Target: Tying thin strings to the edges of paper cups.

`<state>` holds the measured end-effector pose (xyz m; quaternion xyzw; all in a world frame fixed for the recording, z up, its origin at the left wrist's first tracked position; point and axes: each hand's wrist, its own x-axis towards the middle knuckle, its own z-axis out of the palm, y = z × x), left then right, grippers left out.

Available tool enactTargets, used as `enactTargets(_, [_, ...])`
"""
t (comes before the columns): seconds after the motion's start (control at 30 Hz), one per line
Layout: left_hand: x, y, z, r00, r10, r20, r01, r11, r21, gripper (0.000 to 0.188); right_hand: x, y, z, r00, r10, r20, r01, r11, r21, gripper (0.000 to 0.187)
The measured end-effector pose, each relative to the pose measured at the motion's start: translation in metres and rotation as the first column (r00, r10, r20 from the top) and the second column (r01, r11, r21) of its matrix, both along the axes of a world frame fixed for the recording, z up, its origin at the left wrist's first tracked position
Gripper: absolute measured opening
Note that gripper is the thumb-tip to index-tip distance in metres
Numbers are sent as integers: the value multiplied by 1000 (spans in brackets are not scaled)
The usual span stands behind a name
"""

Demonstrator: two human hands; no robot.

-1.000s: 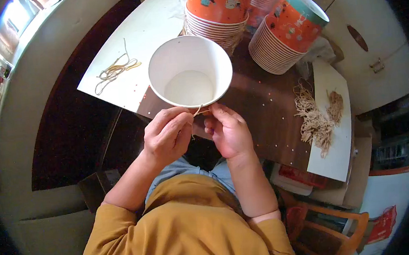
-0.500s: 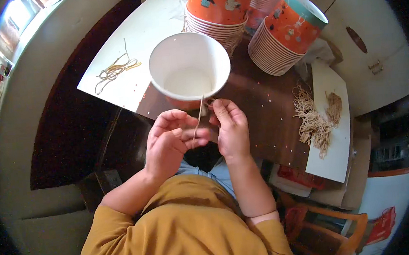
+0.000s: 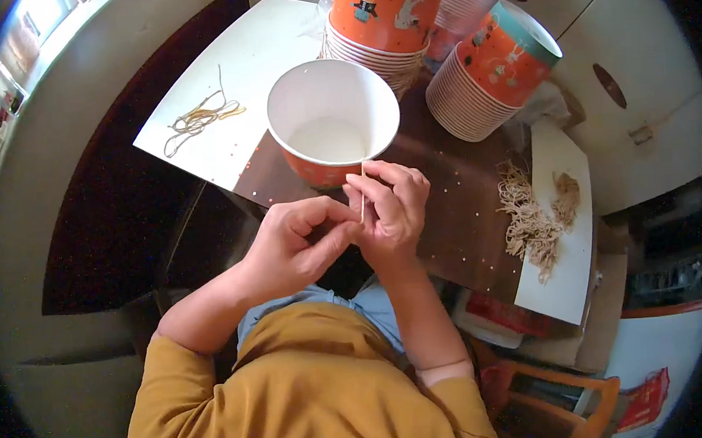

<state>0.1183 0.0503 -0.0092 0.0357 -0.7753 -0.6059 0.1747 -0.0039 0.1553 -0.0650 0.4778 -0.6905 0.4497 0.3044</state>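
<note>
A white-lined paper bucket (image 3: 333,110) with an orange outside stands upright at the table's near edge, its mouth tipped toward me. From its near rim a thin pale string (image 3: 362,195) runs down between my hands. My left hand (image 3: 299,237) pinches the lower part of that string between thumb and forefinger. My right hand (image 3: 392,208) is just below the rim, its fingers curled about the string close to the bucket; the exact grip is partly hidden behind the fingers.
Behind stand a tall stack of orange buckets (image 3: 385,13) and a second stack (image 3: 483,75) to its right. Tangled beige strings (image 3: 530,223) lie on a white board (image 3: 563,285) at right. More loose strings (image 3: 197,120) rest on the left board (image 3: 233,48). Small specks dot the brown tabletop (image 3: 458,236).
My left hand's fingers have closed in a pinch on the string and moved right, against my right hand. My right hand has turned, its fingers now curled at the string.
</note>
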Motion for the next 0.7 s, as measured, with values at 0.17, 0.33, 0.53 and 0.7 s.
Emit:
enactTargets(0.17, [8,5,13,996,-93,15,92,994,58,10,-15,6,-6,998,57,-16,-58,996,-65,19])
enactTargets(0.33, [10,-3,13,996,-85,27,75,967,245,13,-8,20,12,994,60,-96,-55,997,52,20])
enactTargets(0.53, [7,-1,9,998,-66,13,60,962,265,15,1,23,5,987,163,-17,-163,987,7,12])
enactTargets(0.7, [16,1,18,980,-198,4,180,899,399,15,1,28,4,990,136,-47,-136,991,-4,9])
